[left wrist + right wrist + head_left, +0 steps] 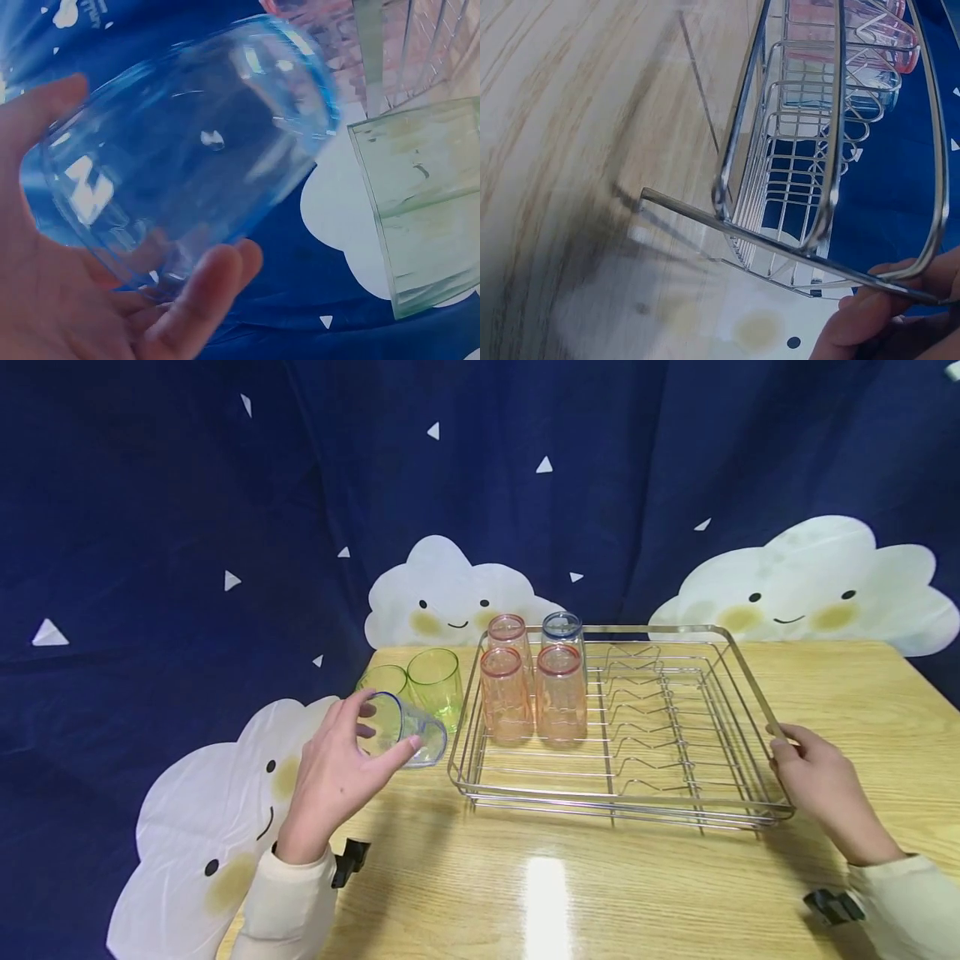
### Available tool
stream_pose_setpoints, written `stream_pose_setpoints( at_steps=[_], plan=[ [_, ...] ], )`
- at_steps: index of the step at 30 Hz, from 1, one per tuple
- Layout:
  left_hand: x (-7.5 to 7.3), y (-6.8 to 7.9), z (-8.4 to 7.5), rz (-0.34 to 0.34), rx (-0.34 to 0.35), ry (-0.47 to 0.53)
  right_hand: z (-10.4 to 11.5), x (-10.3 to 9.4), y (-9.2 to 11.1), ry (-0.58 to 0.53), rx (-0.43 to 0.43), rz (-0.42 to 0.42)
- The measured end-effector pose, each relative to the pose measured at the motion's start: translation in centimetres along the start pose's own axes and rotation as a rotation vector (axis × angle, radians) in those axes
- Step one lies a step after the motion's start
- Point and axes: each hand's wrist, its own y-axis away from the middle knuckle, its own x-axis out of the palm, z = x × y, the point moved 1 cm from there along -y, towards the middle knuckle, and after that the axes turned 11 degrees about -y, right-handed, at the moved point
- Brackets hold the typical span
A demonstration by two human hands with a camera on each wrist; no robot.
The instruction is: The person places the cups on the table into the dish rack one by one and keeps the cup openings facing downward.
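Nearest, the left hand [330,781] has its grip curled round one clear blue-tinted plastic tumbler [405,737], thumb on one side and fingers on the other, holding it tilted with its mouth toward the palm above the left edge of the pale wooden bench [540,885]; the left wrist view shows the tumbler [187,150] filling most of the frame, its rim partly cut off by the palm. The right hand [821,781] grips the near right corner of one chrome wire dish rack [720,635], fingers curled over the top rail; in the right wrist view only the fingertips [870,319] show, the rest of the hand being out of frame. Just behind the held tumbler stand two green tumblers [435,681], mouths up, the left one partly hidden by the blue one. Farther back, in the rack's left end, four tumblers stand upside down: three pink tumblers [561,693] and one blue-rimmed tumbler [562,628], the rear two half hidden behind the front pair
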Motion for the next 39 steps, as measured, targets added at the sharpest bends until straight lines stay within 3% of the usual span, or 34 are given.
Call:
stream_pose_setpoints(
  at_steps=[5,10,14,21,25,28,32,39],
  plan=[
    [0.0,-0.1,-0.4,-0.093,0.008,0.064,0.0,-0.2,0.0,-0.007,0.005,0.01],
    [0.3,0.1,-1.1,-0.109,0.044,0.143,-0.1,-0.4,-0.2,-0.013,-0.005,0.029],
    [0.6,0.1,-1.8,-0.12,0.111,0.217,0.2,-0.9,0.1,-0.018,-0.006,0.024],
    [1.0,0.0,-2.8,-0.142,0.209,0.31,2.2,-1.7,1.0,-0.084,-0.087,-0.245],
    [1.5,0.0,-3.4,-0.118,0.257,0.345,3.6,-1.7,1.7,-0.139,-0.125,-0.307],
    [1.8,0.1,-4.1,-0.097,0.301,0.369,4.5,-1.6,2.2,-0.188,-0.191,-0.287],
    [2.2,0.1,-5.1,-0.083,0.363,0.383,5.8,-1.1,3.0,-0.242,-0.268,-0.202],
    [2.6,0.2,-6.8,-0.084,0.453,0.405,8.0,-0.3,4.2,-0.267,-0.329,-0.11]
  ],
)
